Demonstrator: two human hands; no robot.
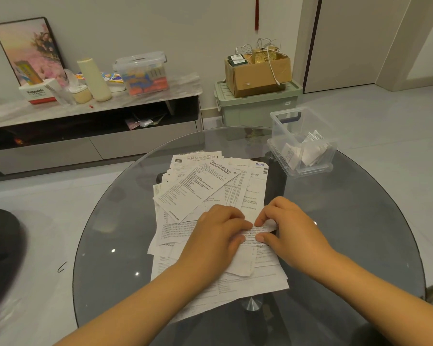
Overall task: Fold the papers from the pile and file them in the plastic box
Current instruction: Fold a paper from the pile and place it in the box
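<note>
Mid-fold I'd say: my left hand and right hand are both pinching one sheet on top of the pile, fingertips nearly meeting. Next I'd press the crease flat, then carry it to the plastic box, well off to the far right on the glass table.

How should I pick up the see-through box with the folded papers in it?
Probably by the two short end walls of the clear plastic box, one hand on each, lifting straight up. It stands upright and open-topped near the far right edge of the glass table. The dark handle at its far end is another likely hold. Keep it level so the folded papers stay in.
</note>
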